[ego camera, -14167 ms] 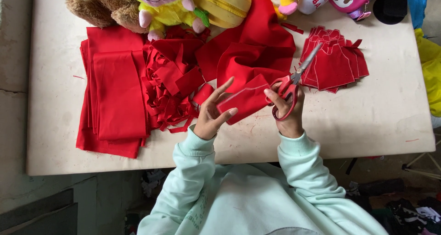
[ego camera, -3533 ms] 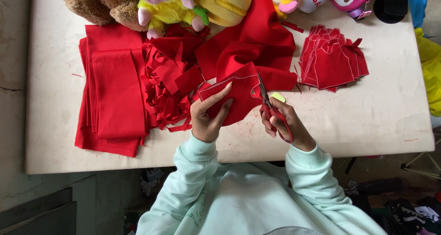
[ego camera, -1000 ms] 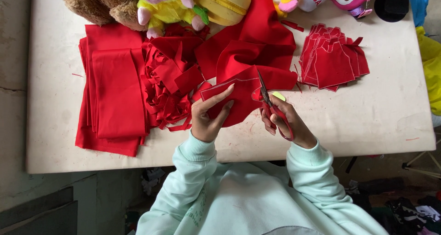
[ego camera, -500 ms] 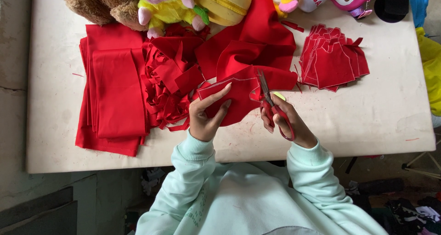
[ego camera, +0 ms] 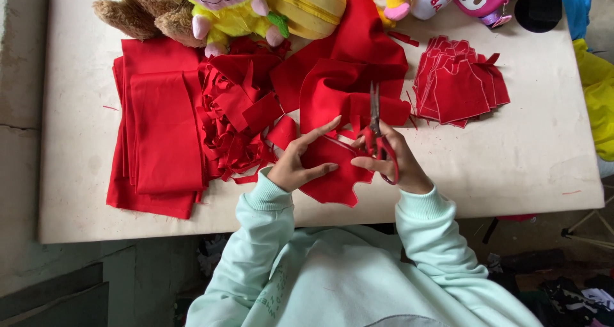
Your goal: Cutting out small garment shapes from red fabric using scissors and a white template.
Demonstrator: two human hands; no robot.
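My left hand point(ego camera: 298, 162) grips a red fabric piece point(ego camera: 332, 176) with a pale outline, near the table's front edge. My right hand point(ego camera: 391, 162) is closed on red-handled scissors point(ego camera: 374, 123), whose blades point away from me over the fabric's upper edge. The piece joins a larger rumpled red cloth point(ego camera: 348, 80) behind it. Both arms wear mint-green sleeves.
A beige table point(ego camera: 543, 154) carries folded red fabric point(ego camera: 160, 128) at left, a heap of red scraps point(ego camera: 236, 116), and a stack of cut red shapes point(ego camera: 460, 87) at right. Plush toys point(ego camera: 224, 10) line the far edge. A yellow item point(ego camera: 598, 90) lies off the right side.
The scissors have swung upright, blades now pointing straight away from me. My left hand has turned the red piece slightly. The piles around them have not moved.
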